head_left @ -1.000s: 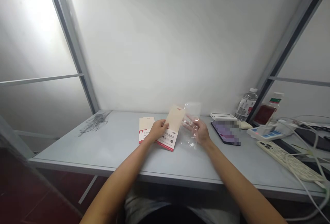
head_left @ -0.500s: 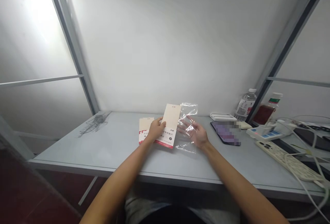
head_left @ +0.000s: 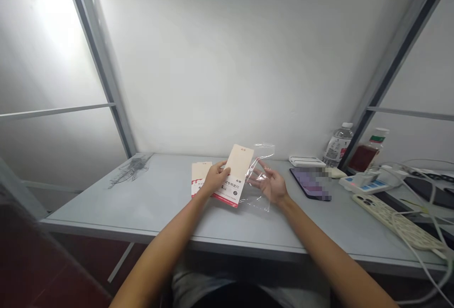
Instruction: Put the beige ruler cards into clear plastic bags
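Observation:
My left hand [head_left: 215, 178] is closed on a cream card [head_left: 240, 159] with printed text and a red lower edge, thumb on its front face. The card leans to the right above the table. Beside its right edge stands a clear plastic bag [head_left: 263, 197]. My right hand [head_left: 272, 185] holds the bag at its right side, its fingers showing through the film. Whether those fingers are inside the bag or behind it, I cannot tell. Similar cards [head_left: 201, 170] lie on the table at the left, partly hidden by my left hand.
A dark tangle of thin strands [head_left: 131, 171] lies on the table's [head_left: 166, 204] left. To the right are a phone [head_left: 310, 184], a white box-like item [head_left: 306, 161], a clear bottle [head_left: 338, 145], a red-filled bottle [head_left: 369, 149], a power strip [head_left: 367, 182], a patterned phone case [head_left: 397, 220] and cables.
The card in my left hand has tilted further, its top moving right. The bag's top has shifted slightly right, and the fingers of my right hand look less spread.

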`<action>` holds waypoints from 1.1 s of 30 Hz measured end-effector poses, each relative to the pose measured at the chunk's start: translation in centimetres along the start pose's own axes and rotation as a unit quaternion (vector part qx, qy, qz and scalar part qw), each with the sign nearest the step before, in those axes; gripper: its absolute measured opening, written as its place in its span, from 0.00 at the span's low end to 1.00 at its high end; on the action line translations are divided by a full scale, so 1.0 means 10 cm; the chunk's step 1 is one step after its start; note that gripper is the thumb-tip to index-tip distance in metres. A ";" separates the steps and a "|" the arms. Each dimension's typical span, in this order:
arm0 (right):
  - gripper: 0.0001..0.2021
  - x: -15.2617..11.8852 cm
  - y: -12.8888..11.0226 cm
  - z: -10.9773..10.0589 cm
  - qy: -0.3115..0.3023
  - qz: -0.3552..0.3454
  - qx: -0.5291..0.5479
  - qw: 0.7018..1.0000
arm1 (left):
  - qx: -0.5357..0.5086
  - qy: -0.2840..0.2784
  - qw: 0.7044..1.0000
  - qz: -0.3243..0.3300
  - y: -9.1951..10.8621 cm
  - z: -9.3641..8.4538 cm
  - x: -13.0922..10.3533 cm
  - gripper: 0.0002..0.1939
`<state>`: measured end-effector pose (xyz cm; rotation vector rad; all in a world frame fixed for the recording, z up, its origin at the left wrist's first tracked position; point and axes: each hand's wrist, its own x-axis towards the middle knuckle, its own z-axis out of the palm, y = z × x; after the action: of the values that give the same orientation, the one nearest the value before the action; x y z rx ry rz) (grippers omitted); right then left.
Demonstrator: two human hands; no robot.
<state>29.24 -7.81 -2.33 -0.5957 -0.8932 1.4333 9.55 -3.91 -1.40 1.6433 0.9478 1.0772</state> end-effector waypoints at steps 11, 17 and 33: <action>0.25 0.02 -0.08 -0.06 0.023 -0.037 -0.021 0.999 | -0.015 0.001 1.000 -0.024 -0.02 -0.03 0.01 0.24; 0.25 0.01 -0.04 -0.06 -0.005 0.014 -0.028 1.000 | -0.011 -0.020 1.000 -0.020 -0.01 -0.01 0.01 0.24; 0.22 -0.03 -0.01 -0.02 -0.042 0.091 -0.032 0.994 | 0.155 0.061 0.983 0.078 0.00 0.02 -0.04 0.23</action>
<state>29.50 -8.06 -2.45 -0.6828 -0.9740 1.6090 9.61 -4.37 -1.54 1.9492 1.1261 1.1937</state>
